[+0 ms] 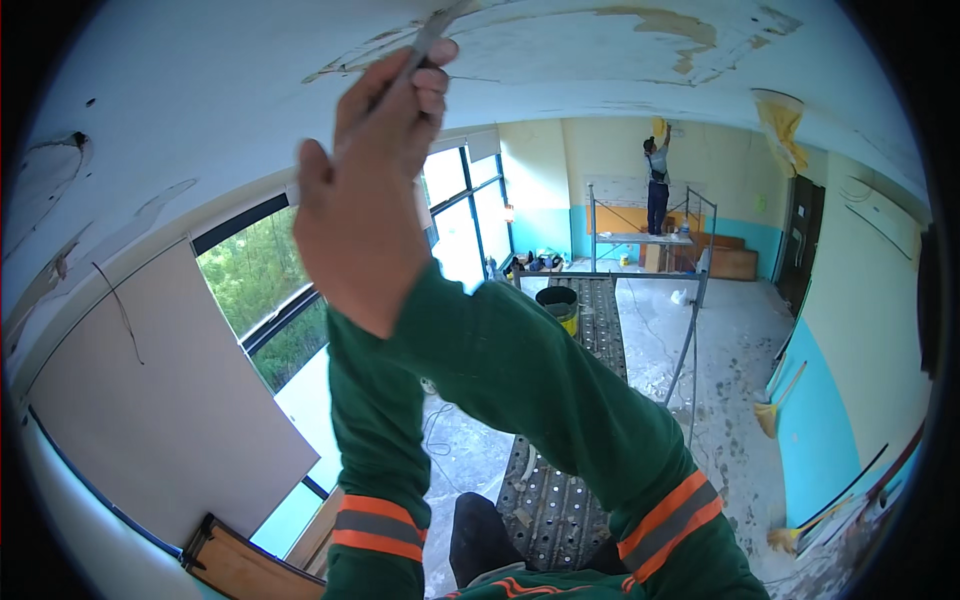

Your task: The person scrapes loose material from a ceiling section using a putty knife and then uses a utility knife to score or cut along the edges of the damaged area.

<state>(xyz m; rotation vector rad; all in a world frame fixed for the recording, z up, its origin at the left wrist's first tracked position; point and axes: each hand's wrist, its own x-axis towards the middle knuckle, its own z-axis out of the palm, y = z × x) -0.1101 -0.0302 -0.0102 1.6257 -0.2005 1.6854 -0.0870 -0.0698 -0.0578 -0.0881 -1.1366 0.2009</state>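
Up against the ceiling (560,60) now. Right hand (365,200) clamped round the handle of a scraper (430,35), fingers (432,85) curled tight, pressing the thin blade onto peeling paint. Looks light and stiff in the handle, probably springy at the blade, apt to skid on smooth patches. Best gripped on the handle, as here, well clear of the metal edge. Left hand hidden behind the right, only a green sleeve (375,440) showing; cannot tell whether open or closed.
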